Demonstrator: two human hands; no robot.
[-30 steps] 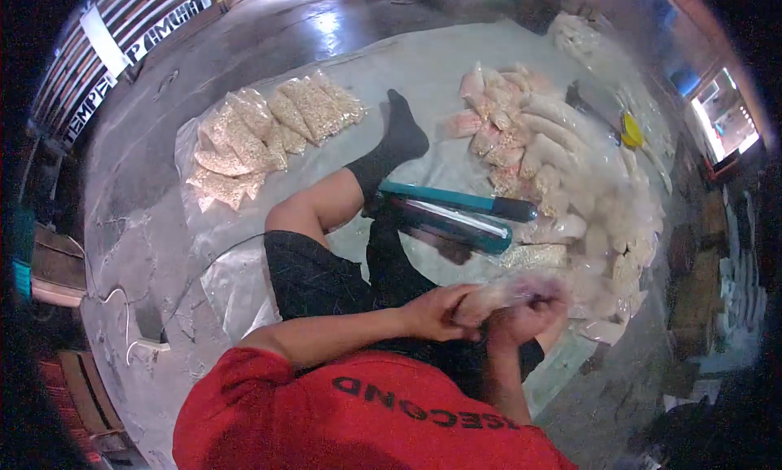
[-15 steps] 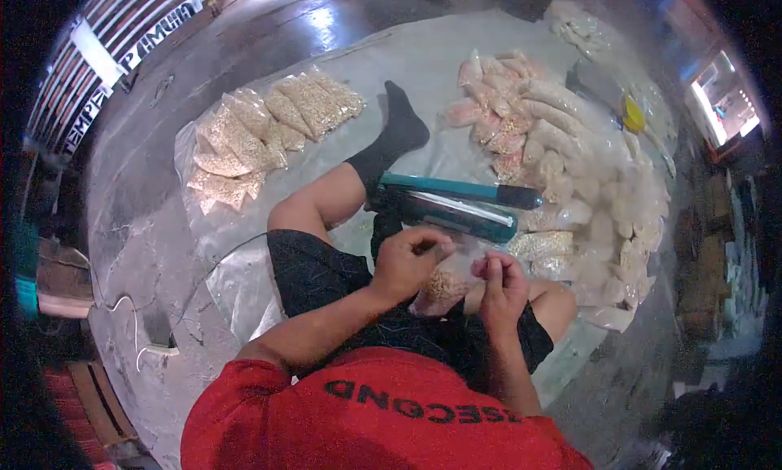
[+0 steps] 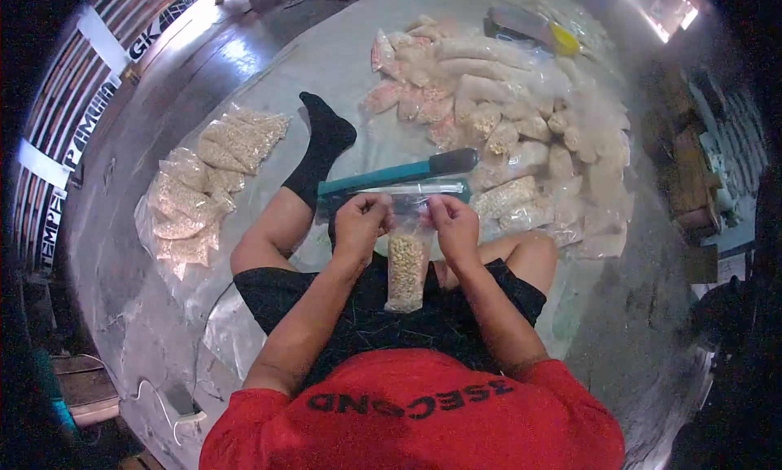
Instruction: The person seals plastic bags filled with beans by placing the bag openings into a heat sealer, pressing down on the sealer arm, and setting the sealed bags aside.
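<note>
A clear plastic bag (image 3: 406,270), its lower part filled with pale beans or grains, hangs upright between my two hands. My left hand (image 3: 362,227) pinches one top corner of the bag. The other top corner is pinched by my right hand (image 3: 453,226). Just beyond the fingers lies a teal sealing device (image 3: 391,181) with a raised arm and a black end. The bag's top edge is held over the near side of this device, and whether it touches is hard to tell.
Filled bags (image 3: 213,164) lie in a group on the left of a plastic sheet (image 3: 342,54). A larger heap of filled bags (image 3: 521,136) covers the right side, with a yellow object (image 3: 564,40) behind it. A white cable (image 3: 167,411) lies at the lower left.
Both hands have moved forward and spread the bag's top, which now hangs upright near the device. The bag was bunched in the hands earlier. The camera view has shifted.
</note>
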